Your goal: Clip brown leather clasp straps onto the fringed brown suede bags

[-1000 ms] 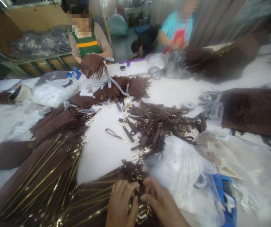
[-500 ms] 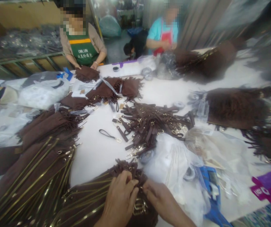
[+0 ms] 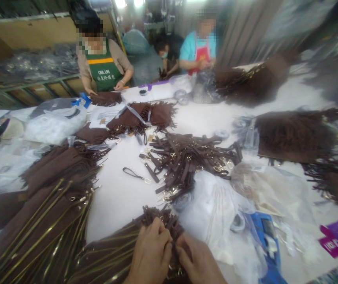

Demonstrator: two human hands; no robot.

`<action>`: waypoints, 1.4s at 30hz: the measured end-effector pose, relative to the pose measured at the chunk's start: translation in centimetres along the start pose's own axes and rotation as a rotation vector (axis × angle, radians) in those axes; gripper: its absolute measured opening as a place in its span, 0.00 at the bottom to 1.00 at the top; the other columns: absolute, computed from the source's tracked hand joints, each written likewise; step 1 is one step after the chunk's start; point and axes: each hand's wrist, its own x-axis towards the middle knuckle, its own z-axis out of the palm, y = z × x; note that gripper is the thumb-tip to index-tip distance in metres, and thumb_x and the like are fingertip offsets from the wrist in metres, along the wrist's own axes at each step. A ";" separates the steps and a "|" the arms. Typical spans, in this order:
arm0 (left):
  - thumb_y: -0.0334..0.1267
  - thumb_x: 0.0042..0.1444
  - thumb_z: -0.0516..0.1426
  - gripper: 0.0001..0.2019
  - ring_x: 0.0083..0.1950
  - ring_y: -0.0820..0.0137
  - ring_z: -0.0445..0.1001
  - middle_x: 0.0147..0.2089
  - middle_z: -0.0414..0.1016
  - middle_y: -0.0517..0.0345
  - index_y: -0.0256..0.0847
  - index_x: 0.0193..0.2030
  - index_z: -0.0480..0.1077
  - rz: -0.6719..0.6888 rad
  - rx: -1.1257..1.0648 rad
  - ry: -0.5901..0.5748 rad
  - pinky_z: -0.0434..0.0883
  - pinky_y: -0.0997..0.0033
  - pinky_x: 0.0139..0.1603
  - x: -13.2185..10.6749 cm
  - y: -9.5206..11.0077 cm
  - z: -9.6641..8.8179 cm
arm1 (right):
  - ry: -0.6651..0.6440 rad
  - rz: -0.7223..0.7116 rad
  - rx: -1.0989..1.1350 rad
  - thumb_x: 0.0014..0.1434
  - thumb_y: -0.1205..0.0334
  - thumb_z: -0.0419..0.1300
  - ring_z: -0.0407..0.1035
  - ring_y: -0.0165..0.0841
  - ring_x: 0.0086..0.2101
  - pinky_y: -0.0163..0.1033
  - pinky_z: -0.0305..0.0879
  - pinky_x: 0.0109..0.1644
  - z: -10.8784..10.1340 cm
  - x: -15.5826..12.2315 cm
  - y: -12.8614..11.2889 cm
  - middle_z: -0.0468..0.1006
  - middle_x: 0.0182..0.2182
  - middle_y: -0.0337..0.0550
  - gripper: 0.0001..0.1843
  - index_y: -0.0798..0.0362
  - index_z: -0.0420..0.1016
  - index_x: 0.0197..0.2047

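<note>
At the near edge of the table, a stack of brown fringed pouches with gold zippers (image 3: 106,252) lies under my hands. My left hand (image 3: 153,248) is closed, fingers pinched together over the stack's fringed end. Close beside it, my right hand (image 3: 197,252) is curled with thumb and fingers pressed together. What sits between the fingertips of either hand is hidden. Beyond them spreads a pile of brown wrist straps with gold clasps (image 3: 186,157). One single strap (image 3: 135,174) lies apart on the white tabletop (image 3: 116,205).
More brown zippered pouches (image 3: 36,228) are stacked at left. On the right are a clear plastic bag (image 3: 213,213), a blue tape dispenser (image 3: 265,236) and fringed brown pieces (image 3: 296,136). Across the table, a person in a green apron (image 3: 102,71) handles a brown pouch; another wears a red apron (image 3: 201,55).
My right hand has drawn in closer to my left, covering gold hardware that showed between them. The view has tilted up slightly. Across the table, the green-aproned person's hands have moved apart.
</note>
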 end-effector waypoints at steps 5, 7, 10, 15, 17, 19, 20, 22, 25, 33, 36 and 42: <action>0.31 0.61 0.49 0.10 0.42 0.65 0.67 0.48 0.68 0.54 0.45 0.41 0.71 0.182 -0.048 0.010 0.59 0.62 0.42 -0.3 -1.8 0.5 | 0.017 0.015 -0.029 0.58 0.62 0.50 0.70 0.37 0.32 0.38 0.61 0.37 1.3 0.7 1.3 0.76 0.30 0.42 0.05 0.51 0.67 0.35; 0.35 0.63 0.50 0.09 0.41 0.67 0.67 0.52 0.68 0.55 0.45 0.40 0.71 0.329 -0.087 -0.015 0.59 0.64 0.41 -0.3 -2.5 0.1 | 0.016 0.053 0.077 0.58 0.60 0.51 0.69 0.36 0.31 0.37 0.60 0.35 1.4 1.0 1.7 0.75 0.28 0.41 0.06 0.50 0.66 0.32; 0.43 0.66 0.52 0.13 0.42 0.67 0.67 0.47 0.72 0.58 0.43 0.32 0.69 0.472 -0.151 -0.077 0.59 0.65 0.42 0.1 -3.0 -0.7 | -0.034 0.071 0.216 0.60 0.54 0.52 0.66 0.34 0.30 0.35 0.60 0.33 1.0 1.3 1.6 0.72 0.26 0.38 0.11 0.51 0.66 0.30; 0.39 0.65 0.55 0.15 0.36 0.69 0.67 0.30 0.71 0.62 0.40 0.27 0.64 0.208 -0.169 -0.092 0.57 0.65 0.40 0.7 -2.1 -0.6 | -0.042 -0.055 0.153 0.63 0.54 0.53 0.66 0.33 0.31 0.35 0.62 0.35 -0.2 1.1 0.6 0.72 0.28 0.38 0.11 0.51 0.67 0.33; 0.31 0.58 0.58 0.08 0.36 0.69 0.67 0.32 0.71 0.62 0.40 0.29 0.64 0.050 -0.151 -0.081 0.58 0.66 0.40 0.8 -1.7 -0.4 | -0.045 -0.141 0.074 0.64 0.56 0.51 0.67 0.33 0.31 0.35 0.62 0.36 -0.4 1.1 0.4 0.74 0.30 0.39 0.10 0.50 0.66 0.34; 0.25 0.50 0.57 0.08 0.40 0.68 0.68 0.39 0.72 0.61 0.42 0.36 0.67 -0.008 -0.134 -0.105 0.60 0.67 0.42 0.8 -1.3 -0.5 | -0.066 -0.198 0.000 0.64 0.58 0.49 0.68 0.33 0.31 0.35 0.63 0.36 -0.5 1.1 0.3 0.74 0.31 0.40 0.09 0.50 0.66 0.34; 0.24 0.48 0.56 0.13 0.42 0.67 0.68 0.42 0.72 0.61 0.43 0.39 0.68 -0.002 -0.120 -0.133 0.61 0.67 0.43 0.9 -1.1 -0.7 | -0.080 -0.219 -0.033 0.65 0.59 0.49 0.69 0.33 0.31 0.35 0.63 0.36 -0.5 1.2 0.4 0.75 0.31 0.41 0.09 0.50 0.65 0.35; 0.23 0.48 0.54 0.15 0.45 0.67 0.69 0.48 0.71 0.60 0.44 0.41 0.69 0.032 -0.066 -0.203 0.62 0.67 0.45 1.1 -0.8 -1.3 | -0.099 -0.259 -0.092 0.65 0.61 0.47 0.70 0.33 0.32 0.35 0.64 0.36 -0.5 1.5 0.5 0.75 0.33 0.42 0.08 0.50 0.65 0.36; 0.22 0.49 0.53 0.15 0.47 0.66 0.69 0.52 0.70 0.57 0.43 0.40 0.70 0.039 0.038 -0.276 0.64 0.65 0.46 1.5 -0.1 -2.2 | -0.135 -0.308 -0.159 0.64 0.63 0.47 0.71 0.34 0.32 0.36 0.64 0.37 -0.7 1.9 0.4 0.76 0.34 0.44 0.07 0.50 0.65 0.37; 0.38 0.50 0.67 0.12 0.42 0.66 0.68 0.45 0.71 0.64 0.44 0.39 0.69 -0.035 -0.064 -0.262 0.61 0.67 0.41 1.7 -0.4 -2.0 | -0.140 0.015 0.264 0.65 0.50 0.52 0.64 0.32 0.30 0.35 0.60 0.35 -0.5 2.5 0.6 0.70 0.28 0.37 0.15 0.52 0.65 0.32; 0.40 0.48 0.70 0.17 0.45 0.66 0.68 0.47 0.71 0.65 0.45 0.42 0.69 -0.002 -0.127 -0.222 0.61 0.68 0.44 1.2 -1.0 -1.6 | -0.167 0.087 0.426 0.63 0.45 0.55 0.59 0.30 0.28 0.34 0.56 0.32 0.0 2.6 1.9 0.65 0.26 0.34 0.18 0.53 0.65 0.33; 0.32 0.62 0.57 0.08 0.46 0.68 0.69 0.45 0.74 0.66 0.47 0.46 0.68 0.047 -0.198 -0.205 0.59 0.67 0.48 1.0 -1.5 -1.7 | -0.165 0.016 0.415 0.63 0.44 0.54 0.59 0.30 0.28 0.34 0.56 0.32 -0.3 2.5 1.5 0.65 0.26 0.34 0.19 0.52 0.65 0.33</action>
